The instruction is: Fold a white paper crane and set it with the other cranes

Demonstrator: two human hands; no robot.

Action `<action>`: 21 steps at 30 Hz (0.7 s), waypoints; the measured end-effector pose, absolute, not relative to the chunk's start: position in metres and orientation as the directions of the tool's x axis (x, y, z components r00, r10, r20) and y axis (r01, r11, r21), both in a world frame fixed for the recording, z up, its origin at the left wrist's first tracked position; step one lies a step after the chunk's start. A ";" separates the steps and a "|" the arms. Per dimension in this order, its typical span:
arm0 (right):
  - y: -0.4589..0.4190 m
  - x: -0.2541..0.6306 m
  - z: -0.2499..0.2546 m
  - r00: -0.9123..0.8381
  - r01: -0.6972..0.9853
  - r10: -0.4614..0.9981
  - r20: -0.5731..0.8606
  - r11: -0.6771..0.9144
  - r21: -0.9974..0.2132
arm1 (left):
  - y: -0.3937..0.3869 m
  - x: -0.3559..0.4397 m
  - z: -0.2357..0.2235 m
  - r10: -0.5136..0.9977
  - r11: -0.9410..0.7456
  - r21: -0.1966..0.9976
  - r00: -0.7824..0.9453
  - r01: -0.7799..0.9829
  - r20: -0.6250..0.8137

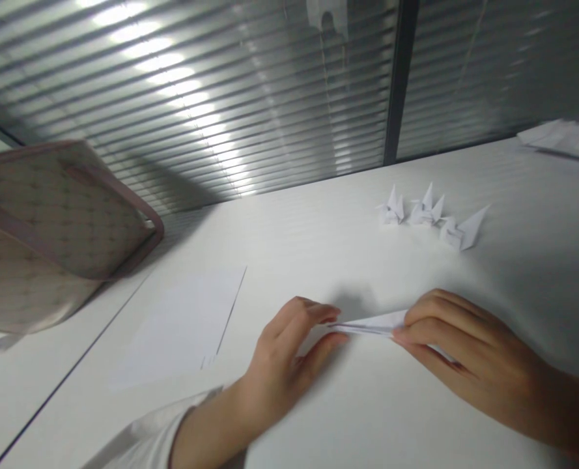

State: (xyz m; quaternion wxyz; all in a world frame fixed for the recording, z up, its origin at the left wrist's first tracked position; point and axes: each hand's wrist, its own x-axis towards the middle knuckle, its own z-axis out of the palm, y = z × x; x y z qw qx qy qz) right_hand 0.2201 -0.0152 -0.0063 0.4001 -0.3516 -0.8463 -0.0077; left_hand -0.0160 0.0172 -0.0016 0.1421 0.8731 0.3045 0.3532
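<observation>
Folded white paper (370, 323) is getting pinched, left fingers (318, 311) on one end, right fingers (440, 319) on the other, over the counter (514, 260).

Camera, one: head-worn, facing forward and down, tilted; close above the white worktop (318, 247), left hand (284, 365) and right hand (465, 352) nearest, slatted blinds (196, 111) beyond.

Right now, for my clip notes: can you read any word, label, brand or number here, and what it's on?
No readable text. The bag has a small repeating pattern, too blurred to tell if it holds letters; the sheet of paper, paper cranes and folded paper show no writing.
</observation>
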 end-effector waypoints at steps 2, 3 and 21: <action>-0.015 0.220 -0.006 -0.439 0.595 0.581 0.686 0.760 -0.263 | 0.017 -0.016 -0.001 0.612 -0.789 0.464 0.582 0.402 0.536; -0.015 0.220 -0.006 -0.440 0.590 0.579 0.686 0.762 -0.265 | 0.017 -0.016 -0.001 0.603 -0.795 0.466 0.587 0.389 0.540; -0.012 0.221 -0.018 -0.396 0.512 0.686 0.610 0.717 -0.473 | 0.011 -0.009 0.002 0.857 -0.464 0.848 0.374 0.258 0.355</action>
